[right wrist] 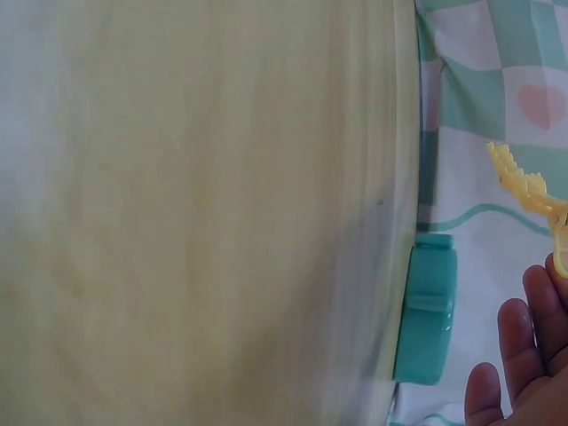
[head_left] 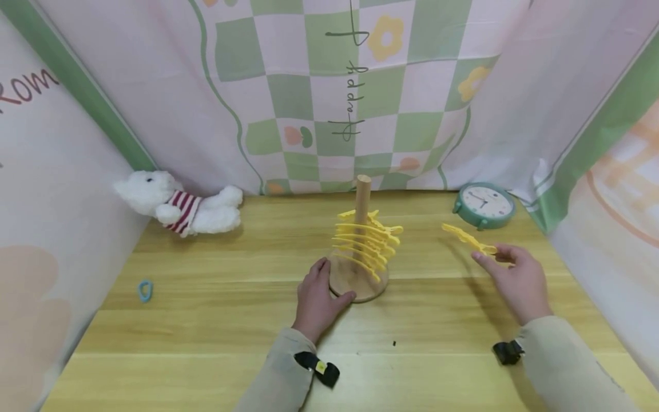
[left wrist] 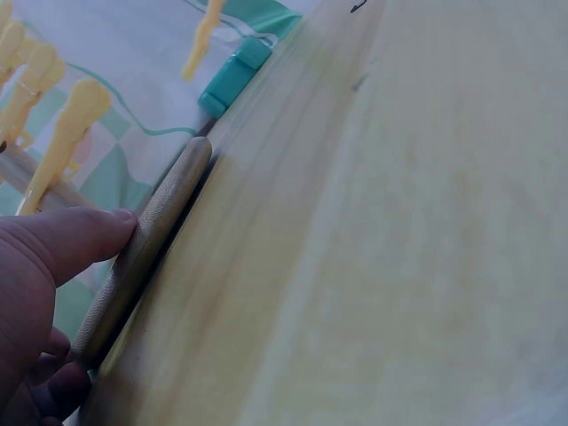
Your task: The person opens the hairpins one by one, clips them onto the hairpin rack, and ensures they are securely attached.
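A wooden post (head_left: 362,197) rises from a round wooden base (head_left: 355,290); several yellow clips (head_left: 360,243) hang around it. My left hand (head_left: 318,300) grips the front left of the base's rim, its thumb on the edge of the base (left wrist: 142,257) in the left wrist view. To the right of the stand, my right hand (head_left: 519,283) pinches one yellow clip (head_left: 465,237) by its end, held above the table. In the right wrist view the clip (right wrist: 525,185) points away from the right hand's fingers (right wrist: 524,346).
A teal clock (head_left: 485,205) lies at the back right of the table (head_left: 206,337). At the back left lies a white plush toy (head_left: 190,209) in a striped top. A small blue ring (head_left: 145,290) is at the left, and a tiny black piece (head_left: 394,343) near the front.
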A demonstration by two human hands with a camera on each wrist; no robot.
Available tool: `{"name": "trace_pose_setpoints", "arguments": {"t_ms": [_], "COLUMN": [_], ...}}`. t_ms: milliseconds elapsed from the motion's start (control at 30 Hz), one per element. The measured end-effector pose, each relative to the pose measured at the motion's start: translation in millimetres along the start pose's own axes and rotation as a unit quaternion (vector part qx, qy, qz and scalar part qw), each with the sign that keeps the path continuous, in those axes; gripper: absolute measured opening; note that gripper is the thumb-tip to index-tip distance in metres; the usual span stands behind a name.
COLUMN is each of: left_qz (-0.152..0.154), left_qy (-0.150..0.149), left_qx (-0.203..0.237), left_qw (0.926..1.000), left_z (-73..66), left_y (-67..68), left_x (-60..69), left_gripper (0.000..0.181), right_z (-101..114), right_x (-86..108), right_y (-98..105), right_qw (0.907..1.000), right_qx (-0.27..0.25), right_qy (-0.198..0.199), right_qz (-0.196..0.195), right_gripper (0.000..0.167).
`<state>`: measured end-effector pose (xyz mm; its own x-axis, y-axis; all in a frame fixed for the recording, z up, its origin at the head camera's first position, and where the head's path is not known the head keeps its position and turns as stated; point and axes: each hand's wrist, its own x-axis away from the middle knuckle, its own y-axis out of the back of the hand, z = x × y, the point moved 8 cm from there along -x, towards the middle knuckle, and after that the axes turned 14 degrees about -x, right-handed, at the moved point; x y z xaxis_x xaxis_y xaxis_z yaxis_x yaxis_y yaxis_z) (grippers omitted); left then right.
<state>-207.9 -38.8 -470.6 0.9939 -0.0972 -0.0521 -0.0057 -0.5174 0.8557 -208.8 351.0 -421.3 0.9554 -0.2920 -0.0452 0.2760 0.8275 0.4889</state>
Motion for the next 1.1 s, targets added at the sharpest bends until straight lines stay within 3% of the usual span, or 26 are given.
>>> {"name": "trace_pose_setpoints", "arguments": {"t_ms": [733,1100], "left_qz": [-0.006,-0.006], "left_qy": [-0.005,-0.006], "left_qx": [-0.001,-0.005], "left_qw": [1.0000,0.9999], "left_z": [-0.1,-0.5], "left_y": [0.5,-0.2], "left_x": [0.8,0.1], "left_gripper": [0.091,0.091], "right_z": [-36,-33], "right_x": [-35.7,-45.4], "right_y": [-4,-7], "right_qw": [0.9950,0.9875], "right_qx": [0.037,0.093], "right_qy": [-0.037,-0.039], "right_qz": [0.085,0.121], "right_gripper": [0.085,0.083]}}
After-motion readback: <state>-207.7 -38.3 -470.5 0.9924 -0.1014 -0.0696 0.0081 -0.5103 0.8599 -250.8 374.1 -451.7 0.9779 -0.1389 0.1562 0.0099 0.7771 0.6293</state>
